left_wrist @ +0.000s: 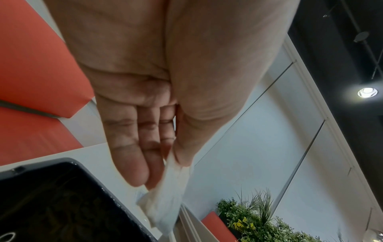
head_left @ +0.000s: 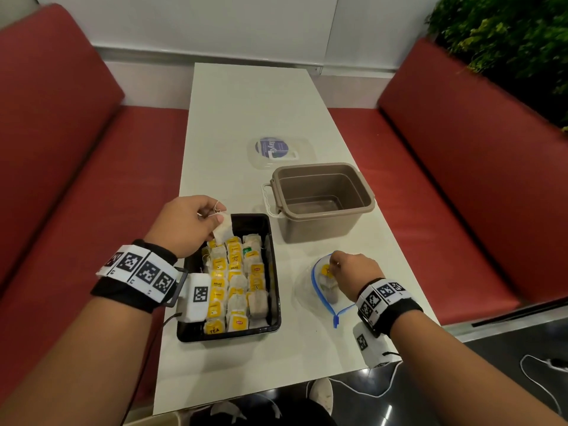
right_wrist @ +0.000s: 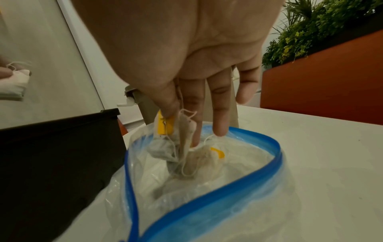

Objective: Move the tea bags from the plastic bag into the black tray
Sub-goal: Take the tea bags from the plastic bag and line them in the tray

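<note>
The white worktop [head_left: 255,96] runs away from the person between red benches [head_left: 61,149], and the black tray [head_left: 274,302] sits on its near left part, with the plastic bag [head_left: 307,290] just to its right, apart from the tray wall. Beyond the bag stands an open tan tub [head_left: 322,201], and farther still a clear lid [head_left: 281,150] lies flat. The tray is already packed with rows of tea bags [head_left: 235,290] from its near end up to roughly three quarters of its length; only the far strip of black floor is bare. That bare strip is what the next placement turns on: the left hand [head_left: 184,224] hangs over the tray's far left corner, its grip a pinch of thumb against fingertips on the top edge of a single tea bag [head_left: 222,230], which hangs long axis downward with its lower corner just above the farthest row. The free space lies just beyond and right of it, so I judge a short move away and down would set it in. The right hand [head_left: 353,267] is at the bag's blue-rimmed mouth, thumb and forefinger pinching the yellow tag [right_wrist: 164,125] of a cluster of tea bags [right_wrist: 176,153] partly lifted out of the bag; the tray lies to its left.
</note>
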`<state>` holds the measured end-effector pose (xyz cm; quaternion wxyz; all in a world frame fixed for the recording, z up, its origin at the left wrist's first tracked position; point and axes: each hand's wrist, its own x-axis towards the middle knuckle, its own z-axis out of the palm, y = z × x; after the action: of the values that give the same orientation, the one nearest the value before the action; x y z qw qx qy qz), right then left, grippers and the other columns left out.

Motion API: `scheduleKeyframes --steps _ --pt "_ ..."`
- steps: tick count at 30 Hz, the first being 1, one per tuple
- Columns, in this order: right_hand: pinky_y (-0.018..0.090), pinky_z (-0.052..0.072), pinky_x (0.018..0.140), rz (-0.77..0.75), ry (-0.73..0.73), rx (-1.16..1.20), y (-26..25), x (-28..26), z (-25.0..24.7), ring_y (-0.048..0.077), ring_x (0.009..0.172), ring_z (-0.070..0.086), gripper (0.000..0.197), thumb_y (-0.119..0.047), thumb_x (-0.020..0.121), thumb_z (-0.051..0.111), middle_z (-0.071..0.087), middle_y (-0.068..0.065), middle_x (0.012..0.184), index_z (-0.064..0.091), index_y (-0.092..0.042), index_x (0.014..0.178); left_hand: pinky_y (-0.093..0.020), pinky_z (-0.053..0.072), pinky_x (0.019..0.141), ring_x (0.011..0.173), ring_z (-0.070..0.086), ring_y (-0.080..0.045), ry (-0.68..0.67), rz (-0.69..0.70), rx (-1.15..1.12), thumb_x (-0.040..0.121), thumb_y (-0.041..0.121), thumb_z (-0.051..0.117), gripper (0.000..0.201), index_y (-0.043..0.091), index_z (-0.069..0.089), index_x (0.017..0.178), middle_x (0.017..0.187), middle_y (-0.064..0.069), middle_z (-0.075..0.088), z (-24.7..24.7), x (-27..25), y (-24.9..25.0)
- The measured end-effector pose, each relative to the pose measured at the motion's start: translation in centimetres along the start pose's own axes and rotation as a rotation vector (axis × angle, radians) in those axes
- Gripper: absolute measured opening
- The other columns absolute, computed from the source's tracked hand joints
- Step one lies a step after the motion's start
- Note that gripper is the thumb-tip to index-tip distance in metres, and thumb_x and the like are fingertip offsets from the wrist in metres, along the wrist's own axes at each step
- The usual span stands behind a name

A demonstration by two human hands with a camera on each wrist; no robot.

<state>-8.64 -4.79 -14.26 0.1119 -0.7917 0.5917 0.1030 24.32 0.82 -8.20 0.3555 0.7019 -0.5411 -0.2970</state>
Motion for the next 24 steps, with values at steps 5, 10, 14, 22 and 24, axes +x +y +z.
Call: scheduleKeyframes --steps 5,10,14,22,24 --pt "0.04 0.044 0.087 -0.055 0.033 -0.07 0.0 0.1 -1.1 0.023 0.105 0.052 0.03 -0.035 0.099 0.04 0.063 -0.003 0.111 0.068 -0.025 0.106 -0.047 0.061 0.07 0.063 0.071 -0.025 0.002 -0.008 -0.022 0.092 0.012 0.066 0.018 0.029 0.07 0.091 0.083 -0.001 0.071 0.2 -0.3 -0.7" --pt "0.034 0.052 0.08 -0.009 0.058 0.04 0.1 -0.2 -3.2 0.023 0.091 0.063 0.024 -0.042 0.091 0.056 0.072 -0.002 0.095 0.073 -0.026 0.094 -0.046 0.061 0.068 0.064 0.071 -0.024 0.018 -0.015 -0.012 0.091 0.012 0.066 0.017 0.029 0.07 0.091 0.085 -0.001 0.072 -0.3 -0.6 -1.0" --pt "0.032 0.052 0.069 0.043 0.112 0.182 0.1 -0.3 -5.0 0.023 0.08 0.062 0.016 -0.036 0.081 0.068 0.068 0.0 0.082 0.069 -0.019 0.082 -0.023 0.057 0.057 0.058 0.069 -0.016 0.038 -0.012 0.014 0.092 0.012 0.066 0.014 0.025 0.07 0.095 0.085 -0.001 0.071 -0.7 -0.8 -0.9" --pt "0.03 0.053 0.073 -0.027 0.113 0.428 1.1 1.0 -5.9 0.014 0.077 0.063 0.009 -0.021 0.084 0.07 0.068 -0.007 0.08 0.07 -0.026 0.091 -0.021 0.054 0.056 0.059 0.07 -0.017 0.038 -0.011 0.026 0.092 0.012 0.065 0.014 0.026 0.07 0.095 0.085 -0.002 0.071 -0.6 -0.8 -0.9" --pt "0.032 0.054 0.073 -0.059 0.09 0.413 0.5 1.1 -6.0 0.015 0.077 0.065 0.006 -0.027 0.089 0.066 0.07 -0.004 0.079 0.073 -0.026 0.089 -0.023 0.055 0.056 0.06 0.07 -0.017 0.038 -0.01 0.035 0.092 0.012 0.065 0.015 0.027 0.07 0.093 0.086 -0.003 0.071 -0.9 -0.9 -1.1"
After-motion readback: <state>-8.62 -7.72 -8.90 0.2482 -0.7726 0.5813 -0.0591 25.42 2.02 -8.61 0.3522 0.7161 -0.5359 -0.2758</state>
